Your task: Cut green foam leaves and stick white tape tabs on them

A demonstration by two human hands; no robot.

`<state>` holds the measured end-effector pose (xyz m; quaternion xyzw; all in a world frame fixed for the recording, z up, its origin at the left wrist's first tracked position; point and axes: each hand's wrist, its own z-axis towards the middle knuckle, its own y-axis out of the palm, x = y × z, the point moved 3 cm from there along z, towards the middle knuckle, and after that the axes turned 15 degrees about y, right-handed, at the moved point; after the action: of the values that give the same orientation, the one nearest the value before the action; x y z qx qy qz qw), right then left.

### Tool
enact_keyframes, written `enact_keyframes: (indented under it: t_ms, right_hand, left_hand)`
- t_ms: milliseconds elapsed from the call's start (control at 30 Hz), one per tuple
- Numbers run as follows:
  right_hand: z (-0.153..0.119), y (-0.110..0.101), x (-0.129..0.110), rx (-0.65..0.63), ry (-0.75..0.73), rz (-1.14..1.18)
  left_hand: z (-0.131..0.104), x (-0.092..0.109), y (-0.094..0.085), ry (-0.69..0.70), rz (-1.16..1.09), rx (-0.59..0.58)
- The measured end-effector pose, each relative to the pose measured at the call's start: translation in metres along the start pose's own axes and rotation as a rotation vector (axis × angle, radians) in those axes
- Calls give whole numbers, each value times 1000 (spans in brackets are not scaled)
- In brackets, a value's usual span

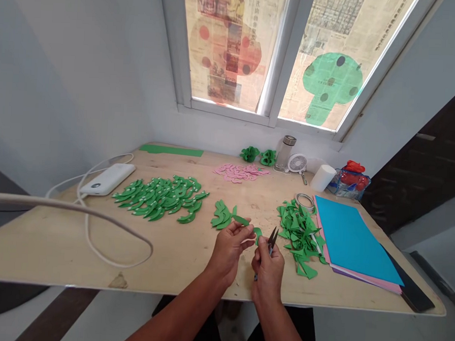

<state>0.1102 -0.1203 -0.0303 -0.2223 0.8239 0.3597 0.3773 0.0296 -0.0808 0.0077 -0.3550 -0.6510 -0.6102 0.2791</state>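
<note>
Near the table's front edge, my left hand [233,240] pinches a curved strip of green paper [241,220] between thumb and fingers. My right hand [270,267] is closed around small scissors [273,237], blades pointing up and away, and its thumb touches the green paper near the other end. Just beyond my left hand lies a small pile of cut green paper pieces [222,214]. A larger spread of curved green paper pieces [165,195] with small pale marks covers the left part of the table. Right of my hands is a heap of green paper scraps [300,230].
Blue paper sheets [355,241] lie at the right beside a tape roll [304,201]. Pink paper pieces [240,172], green paper flowers [250,154], a glass bottle [284,152] and a small fan [297,163] stand behind. A white power bank [108,178] and cable [121,226] occupy the left.
</note>
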Motion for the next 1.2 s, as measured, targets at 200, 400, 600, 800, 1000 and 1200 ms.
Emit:
enact_keyframes:
  t_ms: [200,400,600,800,1000,1200]
  right_hand:
    - [-3,3,13,-54,58,-57]
    - [2,-10,12,-123,81,-186]
    - [22,-29,-15,-64,-106,-421]
    - [51,-3,-30,-53,-392,-1205]
    - [81,34,-30,34,-442,-1608]
    - [109,66,-28,94,-496,-1773]
  left_hand:
    - [6,-3,-7,74,120,11]
    - [19,1,-31,93,331,-43]
    - [30,2,-67,122,492,-70]
    - [35,-7,-85,207,654,-124]
    - [25,-11,-90,335,761,-133]
    - [20,-13,-92,384,812,-150]
